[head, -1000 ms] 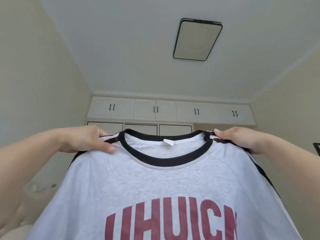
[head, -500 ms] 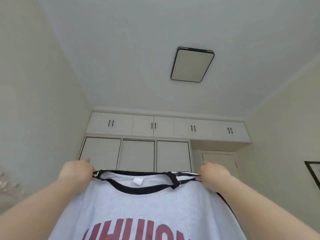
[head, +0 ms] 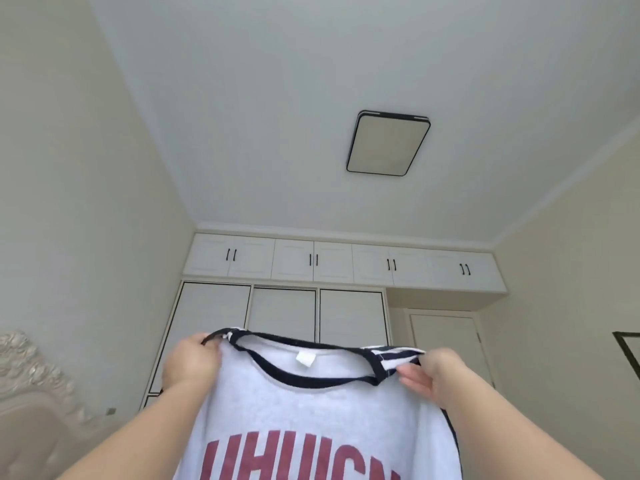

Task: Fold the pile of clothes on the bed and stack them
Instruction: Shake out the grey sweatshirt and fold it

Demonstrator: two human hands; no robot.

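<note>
A light grey T-shirt (head: 311, 407) with a dark navy collar, striped shoulders and dark red letters hangs in the air in front of me, its front facing the camera. My left hand (head: 188, 363) pinches the left shoulder by the collar. My right hand (head: 433, 375) grips the right striped shoulder. Both arms reach forward and hold the shirt spread between them. Its lower part runs out of the bottom of the frame. The bed surface and the pile of clothes are out of view.
An ornate pale headboard (head: 31, 403) stands at the lower left. White wardrobes (head: 284, 313) with upper cabinets fill the far wall, a door (head: 446, 344) beside them. A square ceiling lamp (head: 388, 143) is overhead. A dark frame (head: 628, 351) hangs on the right wall.
The shirt and both hands have dropped lower in the frame and moved further from me, as the camera tilted up towards the ceiling. Both hands kept their hold on the shoulders.
</note>
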